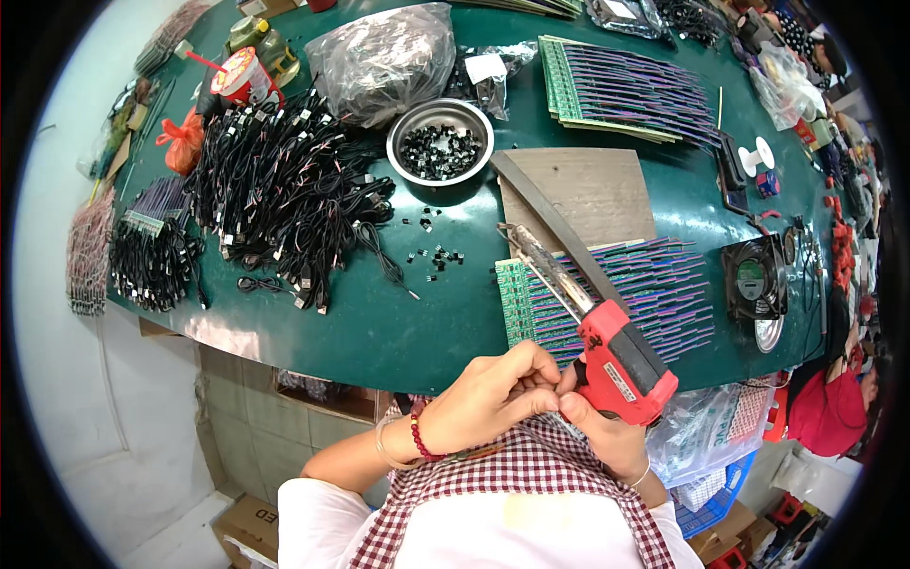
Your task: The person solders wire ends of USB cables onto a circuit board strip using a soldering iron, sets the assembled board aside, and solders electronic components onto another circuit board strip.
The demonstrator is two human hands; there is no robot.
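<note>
A red and black soldering gun (pixel 649 403) lies across my right hand (pixel 607 436), its long metal barrel pointing up and left over the table. The right fingers are curled under and around its handle. My left hand (pixel 483 403) is closed in a pinch, fingertips meeting those of the right just left of the gun. Whatever sits between these fingertips is hidden or too small to name. Beyond the hands, a panel of green circuit boards (pixel 515 294) with rows of purple wires (pixel 654 299) lies near the table's front edge, partly behind the barrel.
A flat metal bar (pixel 555 218) rests across a brown board (pixel 607 185). Left of it stands a steel bowl (pixel 394 156) of small black parts, a few scattered below. A heap of black cables (pixel 275 190) covers the left side. At right are a fan (pixel 754 275) and a white spool (pixel 755 156).
</note>
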